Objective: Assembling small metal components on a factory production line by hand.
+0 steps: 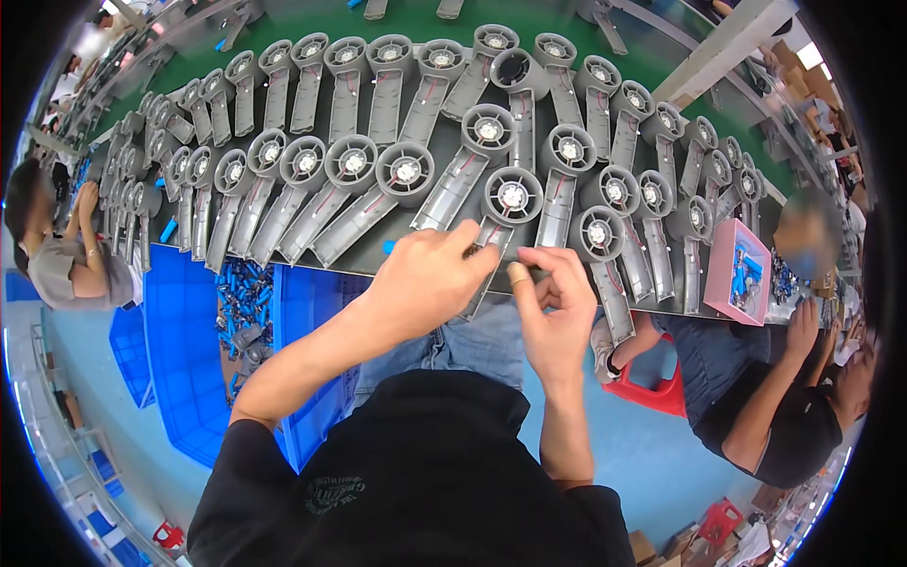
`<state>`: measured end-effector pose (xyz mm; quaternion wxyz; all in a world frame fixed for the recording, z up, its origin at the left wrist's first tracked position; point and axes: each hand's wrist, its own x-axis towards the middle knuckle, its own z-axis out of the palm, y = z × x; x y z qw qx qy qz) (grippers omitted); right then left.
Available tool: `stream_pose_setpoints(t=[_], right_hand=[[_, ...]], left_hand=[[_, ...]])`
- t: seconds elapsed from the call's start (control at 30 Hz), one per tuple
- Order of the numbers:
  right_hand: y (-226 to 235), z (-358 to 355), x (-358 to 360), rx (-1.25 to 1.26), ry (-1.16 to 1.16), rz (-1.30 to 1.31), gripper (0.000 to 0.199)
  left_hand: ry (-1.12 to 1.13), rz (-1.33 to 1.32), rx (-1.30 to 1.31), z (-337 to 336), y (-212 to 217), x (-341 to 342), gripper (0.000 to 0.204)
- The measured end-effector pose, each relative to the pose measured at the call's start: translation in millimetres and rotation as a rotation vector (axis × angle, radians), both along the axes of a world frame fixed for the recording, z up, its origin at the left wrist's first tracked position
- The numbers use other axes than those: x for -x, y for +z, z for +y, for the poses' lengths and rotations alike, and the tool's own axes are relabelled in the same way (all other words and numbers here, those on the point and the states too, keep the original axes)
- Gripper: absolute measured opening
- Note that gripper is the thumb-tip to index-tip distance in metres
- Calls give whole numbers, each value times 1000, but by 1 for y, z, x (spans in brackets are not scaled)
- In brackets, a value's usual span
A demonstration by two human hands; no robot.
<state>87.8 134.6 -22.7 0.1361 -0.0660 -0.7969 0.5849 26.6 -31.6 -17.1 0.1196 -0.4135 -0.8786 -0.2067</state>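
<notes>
My view is bright and evenly lit from overhead, with only soft, short shadows under my hands and pale sheen on the grey fan housings (511, 197) along the worktop (430, 142). The fisheye lens bends straight edges hard toward the rim, where a black border closes in. The centre is sharp, the far edges are smeared and small, and nearby faces are blurred.

The grey fan shell (498, 219) is long, with a round head at its far end. A small white motor sits in the round part, and a thin red wire runs down the open handle. It lies tilted at the table's near edge, among other shells like it.
</notes>
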Motion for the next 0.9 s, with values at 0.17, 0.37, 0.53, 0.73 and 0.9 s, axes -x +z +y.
stream_pose_setpoints(t=[0.17,0.37,0.53,0.73,0.9], right_hand=[[-13,-24,17,-29,-47,224,27],[-30,-34,26,-119,-171,321,26],[-38,-33,30,-248,-181,464,19],[-28,-31,29,-206,-183,323,16],[-32,-26,29,-167,-119,358,15]], left_hand=[[348,-556,-625,13,14,-2,12],[333,-1042,-959,11,6,2,13],[330,-1082,-836,1,1,-2,25],[206,-651,-782,-1,3,-9,40],[195,-530,-593,-7,0,-5,35]])
